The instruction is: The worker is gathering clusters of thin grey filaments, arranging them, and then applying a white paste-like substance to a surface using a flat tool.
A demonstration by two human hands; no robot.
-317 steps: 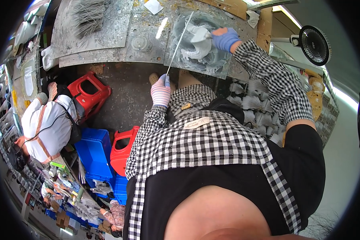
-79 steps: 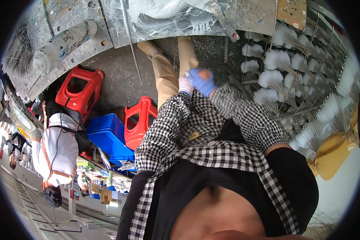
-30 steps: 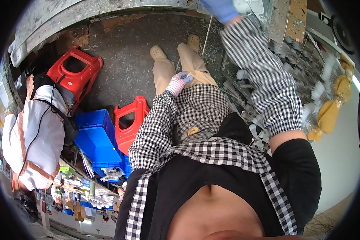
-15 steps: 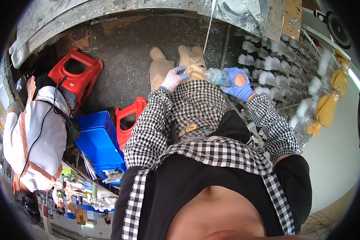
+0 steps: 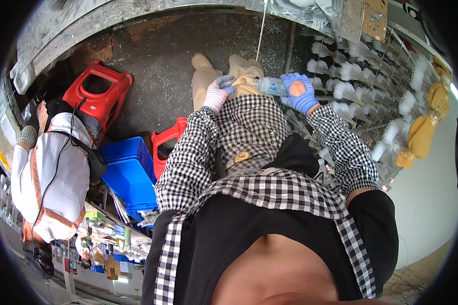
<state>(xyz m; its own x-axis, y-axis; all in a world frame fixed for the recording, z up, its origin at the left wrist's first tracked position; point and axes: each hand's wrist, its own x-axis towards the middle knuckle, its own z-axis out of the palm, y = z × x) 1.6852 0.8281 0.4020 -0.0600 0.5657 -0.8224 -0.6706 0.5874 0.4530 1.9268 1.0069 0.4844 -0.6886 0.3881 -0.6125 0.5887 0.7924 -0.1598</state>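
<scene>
Just right of the frame's upper centre, the blue-gloved right hand (image 5: 298, 92) had its fingers closed round a clear plastic bottle (image 5: 271, 86), its narrow end toward the striped-gloved left hand (image 5: 220, 93), whose fingers were half curled, though whether they gripped anything could not be told.

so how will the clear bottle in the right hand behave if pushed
The clear bottle looks rounded, so it would probably roll on its side. Its see-through wall suggests light plastic that may give when squeezed.
</scene>
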